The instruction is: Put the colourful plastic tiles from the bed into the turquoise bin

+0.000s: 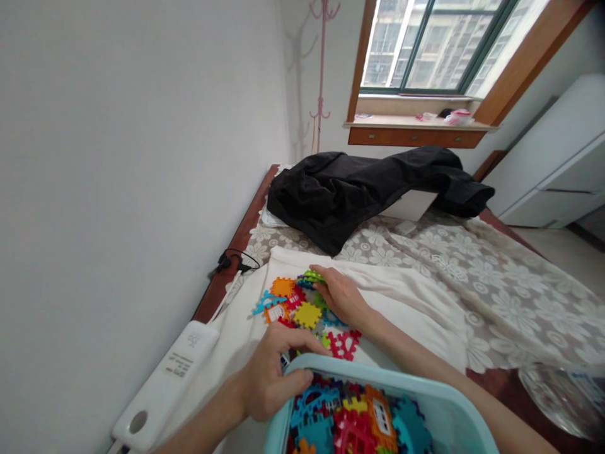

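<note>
My left hand is closed over the near-left corner of a light blue plastic bin, thumb inside the rim. Colourful interlocking toy pieces in red, blue, orange and yellow fill part of the bin. Beyond it, a loose pile of similar pieces lies on a white cloth, among them a yellow gear-shaped piece and an orange one. At the pile's far edge my right hand has its fingers closed on a green gear-shaped piece; its fingertips are partly hidden.
A white power strip with cables lies at the left along the wall. Black clothing is heaped behind the white cloth, on a floral cover. A clear plastic container sits at the right.
</note>
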The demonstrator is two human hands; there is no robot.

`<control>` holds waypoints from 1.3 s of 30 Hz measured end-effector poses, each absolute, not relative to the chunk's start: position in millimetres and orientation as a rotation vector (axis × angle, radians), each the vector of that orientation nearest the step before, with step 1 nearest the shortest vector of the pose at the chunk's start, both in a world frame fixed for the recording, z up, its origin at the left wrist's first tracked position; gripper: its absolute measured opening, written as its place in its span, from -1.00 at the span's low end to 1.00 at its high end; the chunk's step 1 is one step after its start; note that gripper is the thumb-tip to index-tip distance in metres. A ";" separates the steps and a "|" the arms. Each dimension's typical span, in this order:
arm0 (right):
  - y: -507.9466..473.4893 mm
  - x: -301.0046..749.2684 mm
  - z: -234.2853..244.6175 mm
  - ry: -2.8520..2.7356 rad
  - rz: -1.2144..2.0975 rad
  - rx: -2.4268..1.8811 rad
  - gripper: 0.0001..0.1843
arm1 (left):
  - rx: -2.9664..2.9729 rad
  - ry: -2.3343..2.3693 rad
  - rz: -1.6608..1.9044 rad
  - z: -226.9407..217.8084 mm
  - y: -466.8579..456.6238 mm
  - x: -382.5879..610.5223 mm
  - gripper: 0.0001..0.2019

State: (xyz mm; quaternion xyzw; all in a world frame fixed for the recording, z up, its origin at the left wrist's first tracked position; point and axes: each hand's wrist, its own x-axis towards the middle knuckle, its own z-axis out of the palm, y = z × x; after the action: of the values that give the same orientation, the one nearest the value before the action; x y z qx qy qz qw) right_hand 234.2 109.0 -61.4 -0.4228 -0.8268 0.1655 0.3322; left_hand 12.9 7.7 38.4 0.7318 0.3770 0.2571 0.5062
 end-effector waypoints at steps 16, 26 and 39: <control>117.4 243.7 -58.8 -1.993 0.733 -1.083 -0.67 | 1.758 0.925 0.613 43.3 7.6 16.1 -0.68; 131.7 266.6 -30.8 -1.337 1.501 -0.872 -0.61 | 1.746 0.851 0.668 35.3 11.1 16.1 -0.67; 78.4 287.8 82.0 -2.221 1.230 -0.690 -0.70 | 1.762 0.839 0.717 17.2 12.1 14.3 -0.65</control>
State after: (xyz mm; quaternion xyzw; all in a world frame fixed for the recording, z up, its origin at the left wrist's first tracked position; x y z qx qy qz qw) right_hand 287.8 78.4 82.0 -0.2538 -0.8168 0.4524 0.2524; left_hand 14.3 12.1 17.2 0.7306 0.3479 0.2973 0.5067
